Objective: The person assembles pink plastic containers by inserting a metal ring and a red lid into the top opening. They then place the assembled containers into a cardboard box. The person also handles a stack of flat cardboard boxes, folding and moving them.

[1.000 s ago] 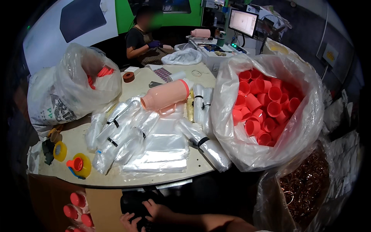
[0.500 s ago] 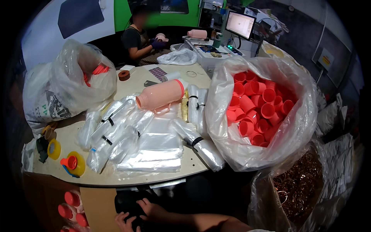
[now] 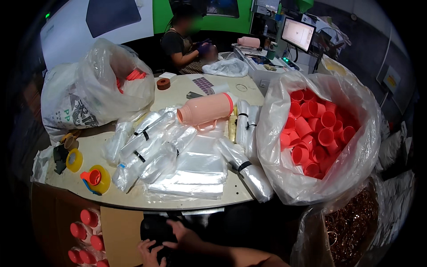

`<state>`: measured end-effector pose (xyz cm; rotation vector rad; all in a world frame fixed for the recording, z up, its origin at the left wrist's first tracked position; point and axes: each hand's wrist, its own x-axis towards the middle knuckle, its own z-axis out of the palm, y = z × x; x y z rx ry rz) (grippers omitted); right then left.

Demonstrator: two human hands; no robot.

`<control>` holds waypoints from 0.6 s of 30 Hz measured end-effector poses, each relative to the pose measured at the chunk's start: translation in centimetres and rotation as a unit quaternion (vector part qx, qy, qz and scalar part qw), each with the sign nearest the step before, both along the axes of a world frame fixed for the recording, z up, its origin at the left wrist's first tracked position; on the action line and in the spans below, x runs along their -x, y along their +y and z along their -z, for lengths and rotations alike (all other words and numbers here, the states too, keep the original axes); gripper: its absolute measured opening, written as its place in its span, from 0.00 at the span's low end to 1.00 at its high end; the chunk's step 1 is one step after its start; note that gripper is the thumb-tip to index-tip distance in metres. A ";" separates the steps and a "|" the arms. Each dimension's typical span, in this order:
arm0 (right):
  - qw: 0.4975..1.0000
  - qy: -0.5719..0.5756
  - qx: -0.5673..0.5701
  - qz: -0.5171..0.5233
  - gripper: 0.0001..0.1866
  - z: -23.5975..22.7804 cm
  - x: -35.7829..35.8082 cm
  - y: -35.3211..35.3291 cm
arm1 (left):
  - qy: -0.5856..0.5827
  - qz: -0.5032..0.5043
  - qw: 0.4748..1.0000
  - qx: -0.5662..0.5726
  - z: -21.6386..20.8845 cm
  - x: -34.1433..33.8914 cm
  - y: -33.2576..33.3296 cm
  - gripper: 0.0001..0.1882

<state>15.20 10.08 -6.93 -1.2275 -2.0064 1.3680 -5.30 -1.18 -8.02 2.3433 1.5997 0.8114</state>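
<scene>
Since 1 second ago both hands have stayed below the table edge (image 3: pixel 147 205), the left hand (image 3: pixel 150 252) and right hand (image 3: pixel 183 236) resting on a dark object (image 3: pixel 156 229), grip not discernible, while the pink bottle (image 3: pixel 205 109) lies untouched on the table.

Both hands are bare, with no gloves; the left hand (image 3: pixel 150 252) shows no ring or watch that can be made out; the right hand (image 3: pixel 184 236) runs into a bare forearm with no sleeve in view; fine detail is lost in the dim light.
</scene>
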 end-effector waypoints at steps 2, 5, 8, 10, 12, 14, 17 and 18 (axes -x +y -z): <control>0.981 0.060 -0.143 0.113 0.50 -0.3 -0.8 1.2 | -0.006 0.000 1.000 0.012 0.3 0.1 -0.1 0.28; 0.957 0.142 -0.096 0.235 0.60 -0.2 -2.3 4.6 | -0.011 -0.013 0.999 0.039 2.2 1.2 -0.8 0.27; 0.935 0.190 -0.078 0.288 0.64 0.8 -3.4 6.8 | -0.022 -0.029 0.998 0.054 2.0 1.1 -0.8 0.27; 0.916 0.274 -0.062 0.287 0.63 -1.6 -4.8 8.8 | -0.028 -0.029 0.998 0.052 2.0 1.3 -0.9 0.26; 0.873 0.322 -0.080 0.356 0.63 -5.8 -6.4 11.8 | -0.036 -0.021 0.998 0.051 2.5 1.6 -1.3 0.26; 0.819 0.327 -0.216 0.419 0.48 -8.1 -8.3 14.1 | -0.024 -0.014 0.998 0.057 2.1 1.4 -0.7 0.27; 0.894 0.154 -0.264 0.328 0.15 -5.9 -8.9 13.6 | -0.028 -0.013 0.998 0.060 2.5 1.6 -0.9 0.28; 0.914 0.184 -0.224 0.285 0.08 -4.2 -7.4 12.6 | -0.021 -0.013 0.998 0.050 3.0 1.8 -1.1 0.28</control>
